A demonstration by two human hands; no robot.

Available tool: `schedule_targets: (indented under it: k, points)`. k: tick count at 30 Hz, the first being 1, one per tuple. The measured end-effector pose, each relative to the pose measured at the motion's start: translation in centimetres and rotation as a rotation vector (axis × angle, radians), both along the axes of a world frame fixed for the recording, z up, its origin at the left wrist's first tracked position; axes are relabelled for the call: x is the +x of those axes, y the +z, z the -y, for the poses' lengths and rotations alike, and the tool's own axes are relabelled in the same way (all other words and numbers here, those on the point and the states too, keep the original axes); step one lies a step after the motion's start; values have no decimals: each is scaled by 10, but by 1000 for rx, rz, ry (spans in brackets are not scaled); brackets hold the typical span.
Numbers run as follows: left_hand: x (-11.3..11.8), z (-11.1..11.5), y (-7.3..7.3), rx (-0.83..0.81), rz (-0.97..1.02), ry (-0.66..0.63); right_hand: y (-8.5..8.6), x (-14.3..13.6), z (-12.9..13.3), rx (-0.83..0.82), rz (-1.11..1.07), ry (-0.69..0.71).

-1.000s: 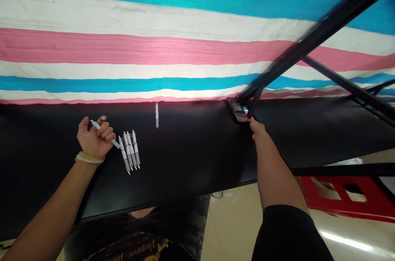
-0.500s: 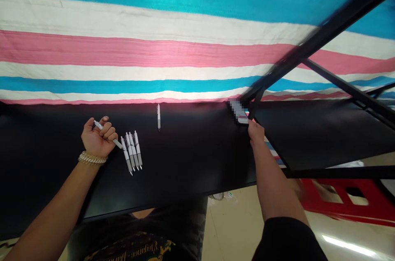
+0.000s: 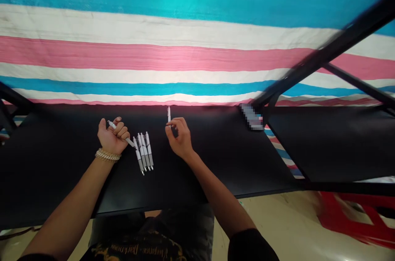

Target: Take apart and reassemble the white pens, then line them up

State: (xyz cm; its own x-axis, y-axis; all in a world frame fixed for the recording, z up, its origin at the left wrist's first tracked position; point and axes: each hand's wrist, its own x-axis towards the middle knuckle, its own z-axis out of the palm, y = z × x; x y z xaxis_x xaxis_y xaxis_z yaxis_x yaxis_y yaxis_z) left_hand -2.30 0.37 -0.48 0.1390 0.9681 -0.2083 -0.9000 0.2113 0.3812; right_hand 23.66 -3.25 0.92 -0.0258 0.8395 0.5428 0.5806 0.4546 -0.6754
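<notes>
From the head camera, looking down and forward: a black bench (image 3: 197, 170) runs across the view, with a striped cloth (image 3: 173, 47) of blue, white and pink hanging behind it.

The left hand (image 3: 111, 137) lies on the bench, palm partly up, fingers curled into a loose fist round a white pen (image 3: 121, 133). The pen crosses the fist at a slant, one end poking out above the thumb, the other coming out past the little finger and pointing toward the row beside it. A pale beaded bracelet (image 3: 106, 155) sits on that wrist.

Just right of the fist, four pens (image 3: 143, 153) lie side by side on the bench, touching or nearly so, grey tips toward the person, tilted slightly leftward at the top.

The right hand (image 3: 180, 135) is farther right and a little beyond the row. Its fingers are bent, thumb and forefinger brought close together at the near end of a single pen (image 3: 168, 114), which lies by itself near the far edge of the bench, pointing away. Whether the fingertips already pinch it or only touch it cannot be told.

Well to the right, at the far edge, a small blurred object (image 3: 252, 117) rests where a black slanting bar (image 3: 324, 55) meets the bench. A red stool (image 3: 361, 220) shows low at the right, on the pale floor (image 3: 286, 228).
</notes>
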Motion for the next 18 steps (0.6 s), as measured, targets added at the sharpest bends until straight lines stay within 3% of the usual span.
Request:
schedule_targets:
  k: [2, 4, 7, 11, 14, 18]
  points:
    - [0, -1, 2, 7, -2, 17, 3, -26, -12, 31, -22, 79]
    - [0, -2, 3, 15, -12, 13, -1, -37, -20, 53, -52, 69]
    - [-1, -3, 4, 29, -19, 11, -15, -37, -24, 66, -5, 5]
    - [-2, -2, 4, 46, -10, 11, -28, -31, -18, 32, 52, 71]
    - [2, 0, 7, 38, -28, 29, -26, -37, -10, 27, 112, 120]
    - [13, 7, 15, 43, -58, 16, -19, -60, 2, 59, 358, 271]
